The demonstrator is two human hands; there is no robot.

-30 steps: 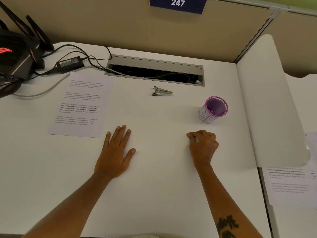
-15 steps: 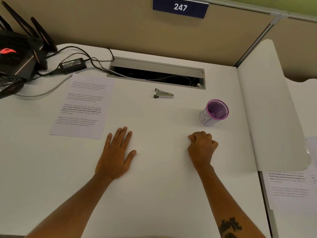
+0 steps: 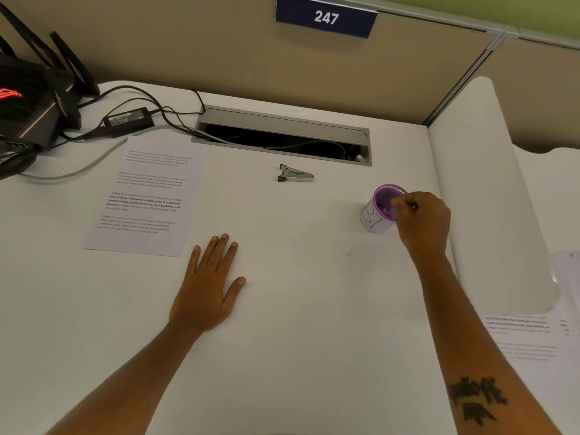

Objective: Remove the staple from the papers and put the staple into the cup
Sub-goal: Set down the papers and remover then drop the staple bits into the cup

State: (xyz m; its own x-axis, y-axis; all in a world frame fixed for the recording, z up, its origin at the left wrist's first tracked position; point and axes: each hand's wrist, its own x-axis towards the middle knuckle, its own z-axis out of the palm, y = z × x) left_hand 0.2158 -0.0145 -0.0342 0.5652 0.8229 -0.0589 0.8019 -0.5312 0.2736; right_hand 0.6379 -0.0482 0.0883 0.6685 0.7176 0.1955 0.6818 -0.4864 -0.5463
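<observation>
At the far left of the white table sits a black box with tall thin antennas, and black cables run from it past a small black power brick. Next comes a white sheet of paper with printed black text, lying flat with its long side running away from the person and tilted a little to the right. The left hand lies flat on the table just right of the paper's near corner, fingers straight and pointing away, its grip released and holding nothing. Farther back, in the middle, is a small silver and black staple remover; its long side runs left to right, with the wide open end pointing left and the narrow end pointing right. Behind it is a long grey metal cable slot cut into the table, and above that a dark blue sign with the number 247 on the tan wall. To the right stands a small round purple mesh cup with a white paper label, upright, its mouth open to the top. The right hand is over the cup's right rim with fingertips pinched together at the mouth, so the grip is clenched. The staple is too small to see between them. At the far right edge lie more white printed papers.
</observation>
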